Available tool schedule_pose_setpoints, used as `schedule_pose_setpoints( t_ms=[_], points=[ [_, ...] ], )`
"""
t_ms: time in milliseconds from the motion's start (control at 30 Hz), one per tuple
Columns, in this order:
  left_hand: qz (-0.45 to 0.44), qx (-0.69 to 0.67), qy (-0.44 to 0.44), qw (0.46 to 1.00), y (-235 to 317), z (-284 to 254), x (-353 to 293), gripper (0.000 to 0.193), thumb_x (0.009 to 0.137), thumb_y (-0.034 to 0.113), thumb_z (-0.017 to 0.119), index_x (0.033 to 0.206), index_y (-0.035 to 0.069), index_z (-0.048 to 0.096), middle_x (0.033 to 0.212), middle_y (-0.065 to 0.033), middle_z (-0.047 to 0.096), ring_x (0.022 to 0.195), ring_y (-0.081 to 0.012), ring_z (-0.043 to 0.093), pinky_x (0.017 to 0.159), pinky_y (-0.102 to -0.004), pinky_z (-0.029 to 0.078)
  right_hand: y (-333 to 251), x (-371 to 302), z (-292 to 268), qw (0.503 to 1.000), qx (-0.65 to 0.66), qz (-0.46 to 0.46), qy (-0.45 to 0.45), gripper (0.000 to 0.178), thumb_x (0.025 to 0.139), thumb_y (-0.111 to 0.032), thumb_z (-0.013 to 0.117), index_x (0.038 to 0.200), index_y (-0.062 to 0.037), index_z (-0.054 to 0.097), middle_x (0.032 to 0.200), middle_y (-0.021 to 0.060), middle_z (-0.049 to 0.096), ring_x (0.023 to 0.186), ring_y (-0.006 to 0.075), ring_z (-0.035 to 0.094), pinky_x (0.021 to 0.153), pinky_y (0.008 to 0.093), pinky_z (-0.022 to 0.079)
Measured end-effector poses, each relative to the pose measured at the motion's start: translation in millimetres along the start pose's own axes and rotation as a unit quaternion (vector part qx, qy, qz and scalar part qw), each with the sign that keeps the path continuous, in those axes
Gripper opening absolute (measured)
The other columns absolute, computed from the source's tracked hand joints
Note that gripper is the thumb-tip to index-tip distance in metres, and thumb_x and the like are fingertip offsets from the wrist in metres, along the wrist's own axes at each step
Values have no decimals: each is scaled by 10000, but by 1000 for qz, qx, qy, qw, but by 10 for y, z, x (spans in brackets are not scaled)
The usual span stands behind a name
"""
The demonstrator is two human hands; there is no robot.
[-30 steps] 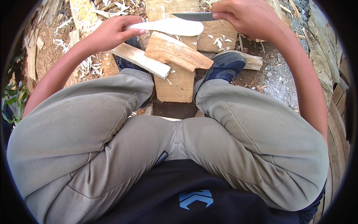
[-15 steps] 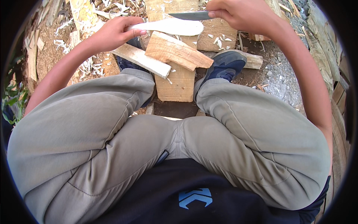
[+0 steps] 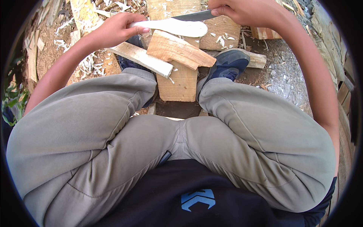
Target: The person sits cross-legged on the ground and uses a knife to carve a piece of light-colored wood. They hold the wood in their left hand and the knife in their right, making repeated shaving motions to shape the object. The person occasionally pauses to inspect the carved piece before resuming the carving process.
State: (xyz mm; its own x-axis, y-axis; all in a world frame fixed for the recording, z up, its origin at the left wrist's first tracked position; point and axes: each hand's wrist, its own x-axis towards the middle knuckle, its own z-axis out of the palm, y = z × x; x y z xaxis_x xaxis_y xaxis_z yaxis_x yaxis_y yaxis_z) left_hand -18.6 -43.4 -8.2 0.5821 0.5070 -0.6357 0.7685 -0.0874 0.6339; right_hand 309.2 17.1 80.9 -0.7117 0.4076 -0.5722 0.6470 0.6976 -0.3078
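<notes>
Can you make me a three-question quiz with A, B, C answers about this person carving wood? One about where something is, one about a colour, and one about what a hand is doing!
1. Where is the knife blade?
A. against the far edge of the pale carved piece
B. on the gravel
C. in a pocket

2. What colour are the trousers?
A. red
B. grey-green
C. white

3. What is the left hand doing?
A. hanging free
B. resting on a knee
C. gripping the carved piece's narrow end

Answers:
1 A, the blade, held in the right hand, lies along the piece's top edge.
2 B, both legs show grey-green cloth.
3 C, its fingers wrap the thin end.
</notes>
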Motion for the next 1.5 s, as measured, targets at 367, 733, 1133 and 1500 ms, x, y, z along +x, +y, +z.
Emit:
schedule_pose_setpoints(
  t_ms=[367, 733, 1133, 1500],
  points=[
    [23, 16, 3, 1000, -9, 3, 1, 399, 1019, 433, 625, 1049, 40, 690, 625, -6, 396, 597, -131, 380, 569, -343, 316, -14, -94, 114, 1000, 17, 10, 21, 191, 943, -275, 615, 924, -120, 726, 795, 174, 701, 797, 386, 691, 687, 500, 520],
    [18, 40, 11, 999, -8, 19, -15, 398, 1016, 425, 634, 1032, 31, 689, 666, -22, 471, 633, -137, 422, 592, -336, 355, -42, -194, 238, 997, 43, 28, 61, 179, 934, -275, 625, 884, -127, 714, 750, 169, 690, 756, 386, 690, 656, 495, 522],
    [64, -22, 48, 997, -144, 105, 5, 446, 993, 480, 667, 1116, 58, 741, 598, 19, 415, 562, -116, 387, 549, -338, 303, -74, -259, 268, 990, 65, 50, 113, 170, 938, -259, 635, 909, -107, 708, 805, 172, 705, 807, 375, 702, 703, 494, 532],
    [51, -35, 33, 998, -128, 110, 15, 434, 994, 475, 666, 1058, 50, 730, 588, 35, 377, 564, -104, 374, 551, -327, 298, -143, -273, 211, 991, 88, 87, 44, 179, 933, -276, 652, 938, -116, 733, 790, 167, 713, 773, 375, 706, 691, 488, 533]
  ],
)
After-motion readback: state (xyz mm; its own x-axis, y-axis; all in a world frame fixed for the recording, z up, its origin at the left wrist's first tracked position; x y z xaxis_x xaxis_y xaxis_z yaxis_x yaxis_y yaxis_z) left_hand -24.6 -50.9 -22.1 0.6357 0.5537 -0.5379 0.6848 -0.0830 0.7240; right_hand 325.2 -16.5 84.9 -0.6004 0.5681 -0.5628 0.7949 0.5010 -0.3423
